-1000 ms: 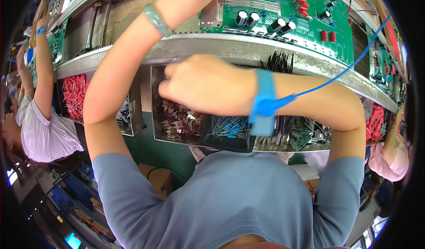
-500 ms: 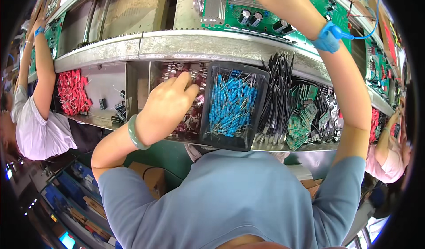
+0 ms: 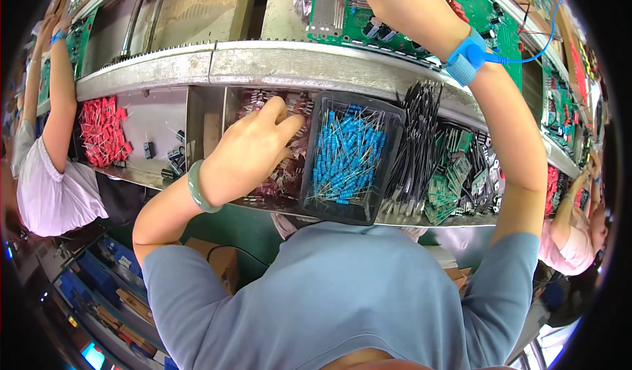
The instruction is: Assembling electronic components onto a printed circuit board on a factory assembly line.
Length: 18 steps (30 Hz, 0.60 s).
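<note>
My left hand (image 3: pixel 245 147), with a pale green bangle at its wrist, reaches into a metal bin of small dark red components with metal leads (image 3: pixel 280 184). Its fingers are curled among the parts, and whatever they grip is hidden. My right hand (image 3: pixel 401 9), wearing a blue wrist strap (image 3: pixel 469 58) with a coiled cord, is over a large green circuit board (image 3: pixel 500 41). Thumb and fingers pinch together near a grey strip on the board (image 3: pixel 324 14); the tiny thing at their tips is unclear. A black tray of blue resistors (image 3: pixel 304 172) stands beside my left hand.
A metal rail (image 3: pixel 276 64) runs between board and bins. Right of the tray lie black wires (image 3: pixel 413 146), small green boards (image 3: pixel 447 182) and black parts. Red components (image 3: pixel 104 132) fill a bin at left. Other people work at both sides, one in a white top (image 3: pixel 56 189).
My right hand has shifted left over the board, uncovering a red part there. My left hand remains in the bin, its fingers moved slightly. The whole view has shifted a little.
</note>
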Motion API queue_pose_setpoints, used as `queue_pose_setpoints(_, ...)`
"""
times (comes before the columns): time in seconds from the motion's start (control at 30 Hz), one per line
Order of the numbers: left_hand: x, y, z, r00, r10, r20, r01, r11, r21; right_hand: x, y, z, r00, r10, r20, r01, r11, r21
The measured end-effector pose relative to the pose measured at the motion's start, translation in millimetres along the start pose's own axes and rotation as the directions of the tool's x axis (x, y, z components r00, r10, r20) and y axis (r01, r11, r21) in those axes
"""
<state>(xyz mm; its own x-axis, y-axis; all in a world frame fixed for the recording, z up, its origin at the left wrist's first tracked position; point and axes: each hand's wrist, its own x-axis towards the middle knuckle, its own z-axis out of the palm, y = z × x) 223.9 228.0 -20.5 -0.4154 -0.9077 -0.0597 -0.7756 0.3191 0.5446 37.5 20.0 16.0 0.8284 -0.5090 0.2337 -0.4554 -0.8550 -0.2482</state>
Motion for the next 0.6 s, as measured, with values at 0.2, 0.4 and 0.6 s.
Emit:
queue_pose_setpoints(0.2,0,-5,5,0.999,0.048,-0.021,-0.046,0.996,0.083,3,-7,3,0.998,0.037,0.058,-0.032,0.996,-0.089)
queue_pose_setpoints(0.4,-2,-4,-6,0.999,-0.001,-0.038,0.000,1.000,-0.021,12,-9,-3,0.992,-0.042,0.118,0.063,0.982,-0.179)
queue_pose_setpoints(0.6,10,-6,-29,0.926,-0.378,0.000,0.193,0.474,-0.859,-3,-4,4,0.972,-0.090,-0.216,0.091,0.996,-0.006)
